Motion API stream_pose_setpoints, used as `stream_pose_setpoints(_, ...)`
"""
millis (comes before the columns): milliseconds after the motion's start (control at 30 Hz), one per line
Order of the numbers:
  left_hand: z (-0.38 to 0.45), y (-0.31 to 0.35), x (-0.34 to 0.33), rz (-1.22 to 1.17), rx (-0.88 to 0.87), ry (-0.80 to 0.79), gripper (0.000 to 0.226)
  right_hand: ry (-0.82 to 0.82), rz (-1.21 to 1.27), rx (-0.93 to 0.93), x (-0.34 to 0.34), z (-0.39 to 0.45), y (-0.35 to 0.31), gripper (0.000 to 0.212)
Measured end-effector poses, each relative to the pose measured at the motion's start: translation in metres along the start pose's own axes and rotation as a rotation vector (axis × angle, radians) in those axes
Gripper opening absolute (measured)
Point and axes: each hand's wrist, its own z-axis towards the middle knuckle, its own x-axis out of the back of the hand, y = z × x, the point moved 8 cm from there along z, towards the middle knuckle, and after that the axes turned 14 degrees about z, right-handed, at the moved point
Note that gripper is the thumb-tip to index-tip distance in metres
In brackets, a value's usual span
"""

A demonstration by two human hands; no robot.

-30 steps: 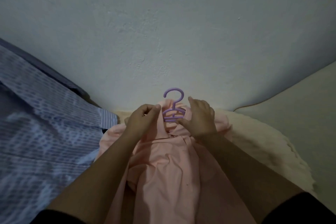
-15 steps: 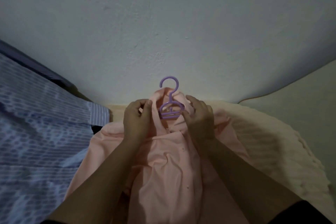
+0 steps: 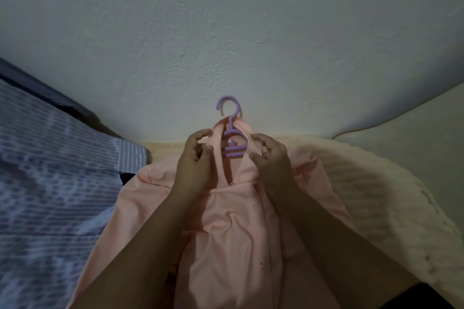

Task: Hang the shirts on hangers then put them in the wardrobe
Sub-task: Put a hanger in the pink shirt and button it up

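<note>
The hanger sits inside the shirt's collar — another shirt lies left, a blanket right.

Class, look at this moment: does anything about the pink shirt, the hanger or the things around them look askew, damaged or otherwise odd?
Nothing looks damaged or spilled. The pink button-up shirt lies rumpled, its collar bunched round the small purple plastic hanger, because the left hand and right hand are pinching the collar. A blue patterned shirt lies loose beside it.
</note>
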Motion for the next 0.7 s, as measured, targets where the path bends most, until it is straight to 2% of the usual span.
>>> stream_pose_setpoints(133, 0.003, -0.015, -0.012, -0.161, 0.175, -0.159, 0.051, -0.121, 0.304, -0.255, -0.004, 0.004, 0.012, 0.039)
stream_pose_setpoints(233, 0.002, -0.018, -0.015, -0.246, 0.277, -0.199, 0.052, -0.198, 0.411, -0.38, -0.005, 0.001, 0.017, 0.037)
stream_pose_setpoints(400, 0.001, -0.018, -0.013, -0.267, 0.322, -0.242, 0.047, -0.211, 0.517, -0.536, -0.004, -0.004, 0.023, 0.035)
stream_pose_setpoints(533, -0.002, -0.017, -0.008, -0.362, 0.392, -0.251, 0.036, -0.227, 0.731, -0.656, -0.01, -0.01, 0.017, 0.042)
stream_pose_setpoints(600, -0.004, -0.018, -0.01, -0.445, 0.43, -0.294, 0.036, -0.218, 0.859, -0.702, -0.014, -0.012, 0.011, 0.038)
stream_pose_setpoints(700, -0.003, -0.024, -0.008, -0.6, 0.49, -0.315, 0.042, -0.118, 0.994, -0.761, -0.008, -0.012, 0.011, 0.036)
